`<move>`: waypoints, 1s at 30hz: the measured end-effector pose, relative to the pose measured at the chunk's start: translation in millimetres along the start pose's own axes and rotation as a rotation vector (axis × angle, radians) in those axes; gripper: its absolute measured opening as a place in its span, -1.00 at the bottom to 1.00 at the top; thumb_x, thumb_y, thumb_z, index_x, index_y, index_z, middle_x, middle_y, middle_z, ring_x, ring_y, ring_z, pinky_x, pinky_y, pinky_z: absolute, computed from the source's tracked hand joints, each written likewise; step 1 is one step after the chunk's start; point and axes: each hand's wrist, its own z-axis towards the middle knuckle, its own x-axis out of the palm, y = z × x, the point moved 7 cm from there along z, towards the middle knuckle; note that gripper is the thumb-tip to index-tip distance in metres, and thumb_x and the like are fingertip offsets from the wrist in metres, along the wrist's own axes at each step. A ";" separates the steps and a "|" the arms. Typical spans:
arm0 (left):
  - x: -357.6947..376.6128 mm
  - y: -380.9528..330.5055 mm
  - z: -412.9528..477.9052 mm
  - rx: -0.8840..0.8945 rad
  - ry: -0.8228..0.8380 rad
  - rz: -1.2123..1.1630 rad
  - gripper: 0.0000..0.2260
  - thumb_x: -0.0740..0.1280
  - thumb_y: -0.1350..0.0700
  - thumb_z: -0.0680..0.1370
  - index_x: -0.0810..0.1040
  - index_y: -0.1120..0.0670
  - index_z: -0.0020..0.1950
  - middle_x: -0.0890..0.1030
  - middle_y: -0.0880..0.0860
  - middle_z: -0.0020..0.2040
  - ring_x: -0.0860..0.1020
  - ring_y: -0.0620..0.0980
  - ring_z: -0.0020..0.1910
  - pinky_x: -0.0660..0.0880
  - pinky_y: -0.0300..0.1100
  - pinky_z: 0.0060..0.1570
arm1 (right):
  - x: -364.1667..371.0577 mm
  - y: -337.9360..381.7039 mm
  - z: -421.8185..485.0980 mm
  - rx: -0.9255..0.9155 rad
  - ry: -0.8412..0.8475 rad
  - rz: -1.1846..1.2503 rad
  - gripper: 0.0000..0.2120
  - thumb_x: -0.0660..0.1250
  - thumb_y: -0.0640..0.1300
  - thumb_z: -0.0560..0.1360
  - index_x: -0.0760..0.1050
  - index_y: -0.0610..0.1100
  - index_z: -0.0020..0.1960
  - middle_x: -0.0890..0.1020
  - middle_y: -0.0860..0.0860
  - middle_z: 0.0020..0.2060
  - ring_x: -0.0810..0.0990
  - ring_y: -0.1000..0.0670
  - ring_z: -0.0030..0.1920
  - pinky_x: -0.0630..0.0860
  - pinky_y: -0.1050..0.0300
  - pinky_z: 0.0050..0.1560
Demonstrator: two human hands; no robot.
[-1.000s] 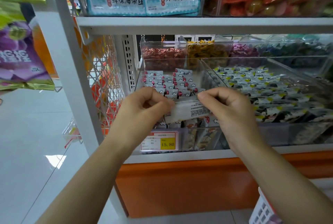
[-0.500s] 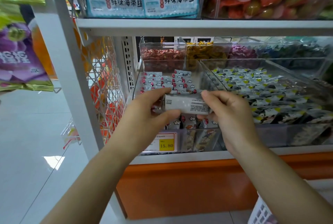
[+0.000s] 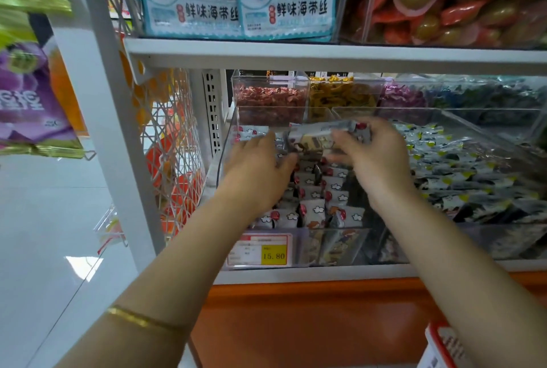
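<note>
Packet (image 3: 318,135) is in the air over the back of the bin (image 3: 334,244), blurred. Left hand (image 3: 257,169) pinches its 9 o'clock end and right hand (image 3: 376,157) its 3 o'clock end, fingers curled on it. Probably being put in: carried there, not yet laid on the pile (image 3: 322,190). Price tag (image 3: 260,252) at 6, neighbour bin (image 3: 488,237) at 3. Shelf (image 3: 325,55) at 12 limits headroom.

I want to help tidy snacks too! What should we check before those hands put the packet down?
1. Right hand grips the packet: ok.
2. Left hand grips its other end: cannot tell, blurred.
3. Packet is over the clear bin: ok.
4. Other packets in the bin stand in rows: ok.
5. Price tag is uncovered: ok.
</note>
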 end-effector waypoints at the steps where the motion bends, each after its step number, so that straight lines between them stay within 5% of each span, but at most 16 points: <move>1: 6.2 3.7 8.5 0.001 0.062 0.119 -0.47 0.05 -0.14 0.61 0.15 0.12 0.49 0.21 0.14 0.49 0.13 0.14 0.47 0.09 0.08 0.44 | 5.7 1.4 13.3 -0.017 0.005 -0.031 -0.78 0.35 -0.23 0.49 0.44 -0.21 0.12 0.57 -0.14 0.10 0.65 0.07 -0.25 0.62 0.23 -0.27; 4: 24.3 14.8 22.9 0.007 0.197 0.275 -0.45 -0.07 -0.20 0.60 0.05 0.02 0.53 0.01 0.07 0.55 -0.09 0.09 0.52 -0.09 0.11 0.44 | 30.8 8.0 53.6 -0.107 0.012 -0.193 -0.83 0.34 -0.18 0.51 0.44 -0.23 0.03 0.56 -0.07 0.04 0.61 0.01 -0.10 0.59 0.22 -0.09; 7: 41.9 21.2 23.4 0.028 0.307 0.374 -0.45 -0.15 -0.21 0.59 0.00 -0.03 0.54 -0.05 0.09 0.56 -0.13 0.11 0.52 -0.13 0.18 0.45 | 60.2 8.6 84.4 -0.175 0.017 -0.382 -0.81 0.33 -0.12 0.52 0.41 -0.19 0.05 0.57 -0.08 0.03 0.56 0.00 -0.03 0.47 0.39 -0.24; 12: 49.7 25.9 18.8 0.046 0.360 0.420 -0.46 -0.17 -0.19 0.60 -0.01 -0.02 0.54 -0.08 0.12 0.56 -0.17 0.14 0.52 -0.13 0.21 0.44 | 104.7 -5.5 111.1 -0.343 0.158 -0.716 -0.64 0.32 -0.15 0.51 0.33 -0.19 0.26 0.46 -0.16 0.19 0.49 -0.10 0.15 0.49 0.16 -0.02; 20: 50.3 24.4 19.0 0.031 0.372 0.387 -0.47 -0.16 -0.17 0.61 0.00 0.01 0.54 -0.07 0.13 0.55 -0.19 0.13 0.52 -0.16 0.19 0.45 | 150.2 -53.6 119.9 -0.326 0.375 -1.119 -0.84 0.28 0.01 0.52 0.51 -0.06 -0.02 0.52 -0.08 0.12 0.38 -0.18 0.24 0.37 -0.13 0.22; 23: 50.3 26.4 20.3 0.009 0.352 0.325 -0.47 -0.14 -0.17 0.61 -0.01 0.03 0.54 -0.06 0.12 0.55 -0.17 0.11 0.52 -0.17 0.17 0.45 | 147.0 -57.5 120.4 -0.307 0.435 -1.112 -0.81 0.19 -0.11 0.56 0.52 -0.05 0.11 0.50 -0.09 0.13 0.42 -0.14 0.17 0.40 -0.08 0.19; 30: 27.6 13.1 12.0 0.030 0.197 0.263 -0.53 -0.09 -0.12 0.62 0.21 0.05 0.47 0.13 0.15 0.51 -0.02 0.11 0.51 -0.03 0.12 0.46 | 86.9 -0.4 75.9 -0.260 0.390 -0.678 -0.79 0.10 -0.26 0.59 0.47 -0.13 0.12 0.60 -0.06 0.04 0.58 0.05 -0.04 0.54 0.05 0.02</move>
